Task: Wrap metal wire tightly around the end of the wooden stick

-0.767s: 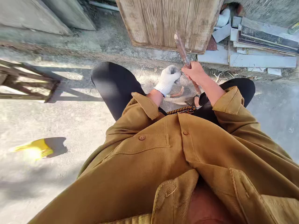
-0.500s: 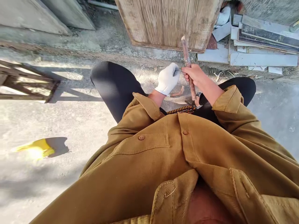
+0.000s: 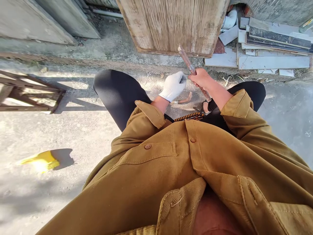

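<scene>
Viewing from the head camera, I register an outdoor work area on pale concrete ground (image 3: 85, 130), part in sun and part in shadow. A raised concrete ledge (image 3: 110, 42) borders its far side.

Grip status: the bare right hand (image 3: 201, 79) is closed around a brown stick (image 3: 185, 57), with a coil of wire (image 3: 192, 69) wound on it just beyond the fist. The stick sits tilted between the knees, its far end overlapping a wooden panel (image 3: 156, 29) in my view. The left hand (image 3: 173, 85), in a white glove, is curled just beside the right; I cannot tell whether its fingers are fully closed or hold anything.

Ground layout: a shorter bent stick (image 3: 185, 100) lies below the hands, near a black-and-orange striped cord (image 3: 188, 116). To the left stand a slatted wooden frame (image 3: 22, 108) casting a shadow and, nearer, a bright yellow object (image 3: 42, 160).

Rear perimeter: large grey slabs (image 3: 31, 19) at left; stacked boards (image 3: 274, 62) at right, beside a white pipe elbow (image 3: 230, 20).
</scene>
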The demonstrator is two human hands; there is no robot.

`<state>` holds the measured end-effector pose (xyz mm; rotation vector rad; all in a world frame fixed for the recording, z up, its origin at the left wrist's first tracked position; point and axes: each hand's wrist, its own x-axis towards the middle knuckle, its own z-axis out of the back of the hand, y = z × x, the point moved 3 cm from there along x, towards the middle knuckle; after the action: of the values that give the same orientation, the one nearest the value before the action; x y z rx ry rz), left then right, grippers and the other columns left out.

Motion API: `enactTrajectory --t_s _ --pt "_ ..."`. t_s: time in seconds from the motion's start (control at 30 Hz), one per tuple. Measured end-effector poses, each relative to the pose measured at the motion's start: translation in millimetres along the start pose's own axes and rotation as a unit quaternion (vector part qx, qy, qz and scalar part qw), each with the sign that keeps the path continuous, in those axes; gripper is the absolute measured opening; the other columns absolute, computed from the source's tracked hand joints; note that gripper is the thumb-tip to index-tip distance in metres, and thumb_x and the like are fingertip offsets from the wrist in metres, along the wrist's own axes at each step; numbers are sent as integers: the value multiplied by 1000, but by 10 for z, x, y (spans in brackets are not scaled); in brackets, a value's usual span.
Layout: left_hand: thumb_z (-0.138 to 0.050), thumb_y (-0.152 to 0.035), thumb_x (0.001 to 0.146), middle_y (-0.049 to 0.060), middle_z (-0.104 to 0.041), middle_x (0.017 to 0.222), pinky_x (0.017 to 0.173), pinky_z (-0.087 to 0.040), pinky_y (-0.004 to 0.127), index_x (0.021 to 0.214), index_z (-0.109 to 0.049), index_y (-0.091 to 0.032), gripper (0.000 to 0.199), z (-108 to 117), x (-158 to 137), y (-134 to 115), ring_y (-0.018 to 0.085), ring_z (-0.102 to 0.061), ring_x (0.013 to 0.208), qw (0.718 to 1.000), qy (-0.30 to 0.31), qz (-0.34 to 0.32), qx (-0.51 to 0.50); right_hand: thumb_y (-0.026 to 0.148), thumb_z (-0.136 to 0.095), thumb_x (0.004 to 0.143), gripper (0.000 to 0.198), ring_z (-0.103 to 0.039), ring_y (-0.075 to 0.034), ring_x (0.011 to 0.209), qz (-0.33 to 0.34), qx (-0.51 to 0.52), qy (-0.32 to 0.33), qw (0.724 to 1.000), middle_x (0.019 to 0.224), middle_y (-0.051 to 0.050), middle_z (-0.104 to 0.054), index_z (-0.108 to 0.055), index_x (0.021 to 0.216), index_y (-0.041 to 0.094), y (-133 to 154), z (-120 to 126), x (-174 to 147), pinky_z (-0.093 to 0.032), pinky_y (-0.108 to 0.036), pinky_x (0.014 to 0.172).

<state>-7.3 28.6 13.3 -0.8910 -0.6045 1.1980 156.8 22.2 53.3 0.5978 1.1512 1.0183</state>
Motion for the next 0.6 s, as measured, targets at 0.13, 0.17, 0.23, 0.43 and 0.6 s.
enactTrajectory --t_s 0.13,0.17,0.23,0.43,0.6 --pt "-64 -9 96 6 -82 98 103 -61 40 98 -76 -20 16 4 -51 -16 27 -79 105 999 -23 -24 41 17 -83 98 33 -34 -7 52 -11 124 81 989 64 8 -43 -52 92 24 130 164 -58 -31 -19 46" --pt "-63 -9 97 6 -83 101 103 -61 39 101 -77 -19 18 15 -69 -21 26 -79 104 999 -17 -23 38 20 -86 98 36 -32 -7 51 -6 149 95 984 65 9 -42 -50 92 24 173 234 -78 -31 -18 46" --pt "-61 -11 99 7 -85 106 103 -61 38 104 -78 -19 20 54 -107 -32 25 -78 105 999 -8 -13 42 29 -88 100 43 -29 -6 50 -1 181 112 977 64 10 -38 -47 88 24 240 370 -111 -31 -17 46" --pt "-57 -15 104 10 -86 117 102 -59 39 114 -80 -20 25 149 -180 -43 29 -80 115 993 34 2 112 63 -83 104 53 -32 -8 49 7 173 94 980 63 9 -38 -51 87 24 282 519 -121 -33 -20 46" --pt "-53 -26 113 15 -86 120 94 -58 44 136 -78 -20 35 165 -267 -180 38 -82 115 956 94 -28 277 44 -63 118 33 -49 -15 64 15 -72 -21 997 77 -1 -54 -59 95 22 224 530 -19 -45 -27 61"
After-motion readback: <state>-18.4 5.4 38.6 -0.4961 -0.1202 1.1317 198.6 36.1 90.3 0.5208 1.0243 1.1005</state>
